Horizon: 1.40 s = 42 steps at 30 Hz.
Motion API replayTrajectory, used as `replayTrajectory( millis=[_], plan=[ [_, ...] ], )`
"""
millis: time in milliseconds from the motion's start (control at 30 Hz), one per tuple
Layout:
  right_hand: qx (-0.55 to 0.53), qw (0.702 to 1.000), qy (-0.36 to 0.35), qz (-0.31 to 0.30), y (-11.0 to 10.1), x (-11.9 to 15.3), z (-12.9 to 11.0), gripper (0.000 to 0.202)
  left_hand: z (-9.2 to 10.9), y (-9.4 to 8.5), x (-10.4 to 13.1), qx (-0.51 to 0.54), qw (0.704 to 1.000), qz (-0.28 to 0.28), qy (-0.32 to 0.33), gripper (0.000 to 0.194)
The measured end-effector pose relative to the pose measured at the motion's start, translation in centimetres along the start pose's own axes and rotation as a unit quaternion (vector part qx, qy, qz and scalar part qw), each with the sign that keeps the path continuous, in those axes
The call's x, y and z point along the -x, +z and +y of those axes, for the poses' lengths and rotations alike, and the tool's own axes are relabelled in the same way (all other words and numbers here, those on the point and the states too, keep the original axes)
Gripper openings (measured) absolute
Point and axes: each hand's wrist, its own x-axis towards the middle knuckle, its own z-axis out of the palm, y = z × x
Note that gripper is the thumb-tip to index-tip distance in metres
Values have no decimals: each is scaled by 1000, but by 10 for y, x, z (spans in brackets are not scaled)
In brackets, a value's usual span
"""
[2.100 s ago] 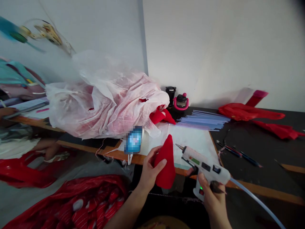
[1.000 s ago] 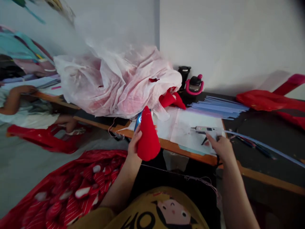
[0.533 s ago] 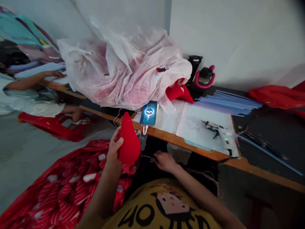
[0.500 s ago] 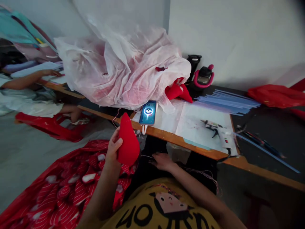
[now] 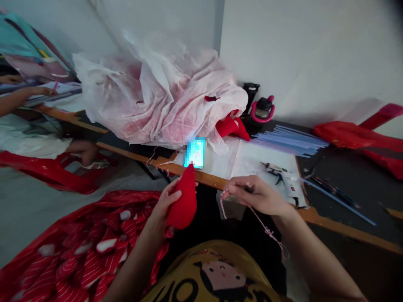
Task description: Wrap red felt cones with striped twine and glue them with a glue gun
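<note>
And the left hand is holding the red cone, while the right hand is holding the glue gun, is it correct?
Not quite: the right hand holds the pink-and-white cord, not the glue gun, which lies on the white paper, as the head view shows. The left hand does hold the red cone.

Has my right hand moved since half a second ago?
Yes: your right hand has gone up and rightward, from below the wooden table edge to overlapping it.
</note>
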Motion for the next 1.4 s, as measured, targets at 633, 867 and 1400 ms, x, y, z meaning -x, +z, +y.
replayTrajectory(
  millis=[633,867,1400],
  plan=[
    [221,969,55,91,-69,-12,-41,29,-30,84,-17,-639,646,-13,417,46],
    [184,978,89,37,-90,9,-55,26,-23,78,-19,-651,631,-36,421,43],
    [225,970,81,36,-81,-22,-35,18,-22,89,-20,-645,609,-61,458,27]
  ],
)
